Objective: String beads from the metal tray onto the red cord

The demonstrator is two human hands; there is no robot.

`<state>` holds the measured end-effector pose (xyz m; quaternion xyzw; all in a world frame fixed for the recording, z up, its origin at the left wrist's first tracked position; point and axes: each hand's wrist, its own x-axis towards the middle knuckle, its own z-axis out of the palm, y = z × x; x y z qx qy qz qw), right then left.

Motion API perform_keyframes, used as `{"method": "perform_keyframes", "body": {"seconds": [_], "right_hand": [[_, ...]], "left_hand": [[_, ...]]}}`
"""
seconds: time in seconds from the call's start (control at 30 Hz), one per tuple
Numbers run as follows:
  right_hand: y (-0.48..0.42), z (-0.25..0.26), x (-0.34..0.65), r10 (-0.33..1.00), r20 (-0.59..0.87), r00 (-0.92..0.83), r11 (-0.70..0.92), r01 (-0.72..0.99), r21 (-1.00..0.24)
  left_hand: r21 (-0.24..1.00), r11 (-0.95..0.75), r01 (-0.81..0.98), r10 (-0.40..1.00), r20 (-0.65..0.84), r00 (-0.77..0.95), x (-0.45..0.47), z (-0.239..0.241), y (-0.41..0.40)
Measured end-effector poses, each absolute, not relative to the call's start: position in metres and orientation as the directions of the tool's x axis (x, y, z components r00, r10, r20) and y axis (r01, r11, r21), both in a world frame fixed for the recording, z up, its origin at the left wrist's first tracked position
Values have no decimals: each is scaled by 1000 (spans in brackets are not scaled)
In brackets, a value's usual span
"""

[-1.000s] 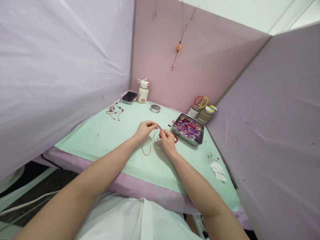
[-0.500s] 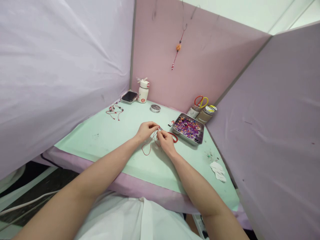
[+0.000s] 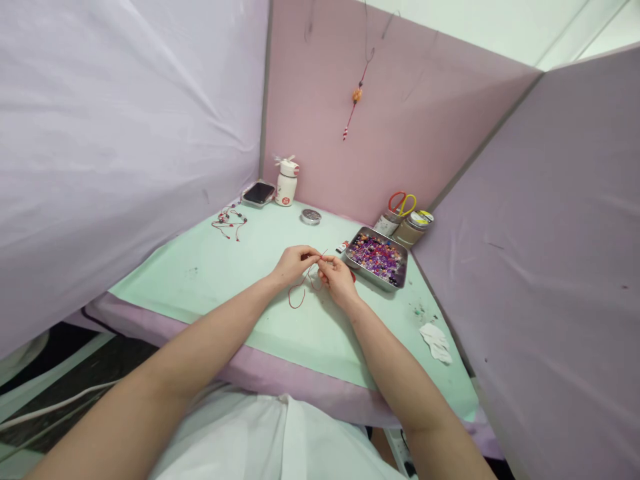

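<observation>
Fingertips almost meeting, my two hands work over the middle of the green table top. My left hand (image 3: 296,263) pinches a thin red cord (image 3: 297,307), whose loose length curls down below the fingers. Close beside it, my right hand (image 3: 339,280) is closed on the same cord, and a short end sticks up above the fingertips. Red-handled scissors (image 3: 353,275) lie mostly hidden behind my right hand. Just past that hand is a metal tray (image 3: 376,277) of purple, orange and dark beads (image 3: 377,257).
Behind the tray, jars (image 3: 414,229) stand with red and yellow scissors (image 3: 403,203). A small tube (image 3: 343,247), round tin (image 3: 311,217), white bottle (image 3: 287,183), phone (image 3: 259,193) and beaded cords (image 3: 230,220) lie farther back. White cloth (image 3: 436,343) sits right; a beaded cord (image 3: 357,95) hangs above.
My right hand has shifted slightly right and up, turning over the scissors and covering more of them. A short cord end now shows above the fingertips; the loose loop has swung right.
</observation>
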<state>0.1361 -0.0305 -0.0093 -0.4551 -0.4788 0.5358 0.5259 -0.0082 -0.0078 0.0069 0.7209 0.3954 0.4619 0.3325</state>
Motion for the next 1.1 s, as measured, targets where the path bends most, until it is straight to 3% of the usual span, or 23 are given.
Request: {"method": "perform_keyframes", "body": {"seconds": [0.23,0.43,0.67,0.9,1.0,1.1], "right_hand": [[-33,-4,137,995,82,-55,71,-176,-982],[-30,-7,138,991,132,24,134,-169,-976],[-24,-1,149,976,180,124,200,-170,-965],[-18,15,170,982,117,145,173,-473,-864],[-16,19,178,963,142,229,251,-568,-784],[-15,22,183,911,219,349,388,-545,-744]], "left_hand": [[852,-460,249,868,372,329,-7,9,-11],[876,-415,246,880,317,354,-5,7,-11],[958,-276,84,905,229,359,-5,7,-7],[985,-143,93,929,101,357,-10,15,-11],[990,-99,104,908,47,417,-12,15,-10],[995,-42,87,882,-4,471,-12,15,-10]]}}
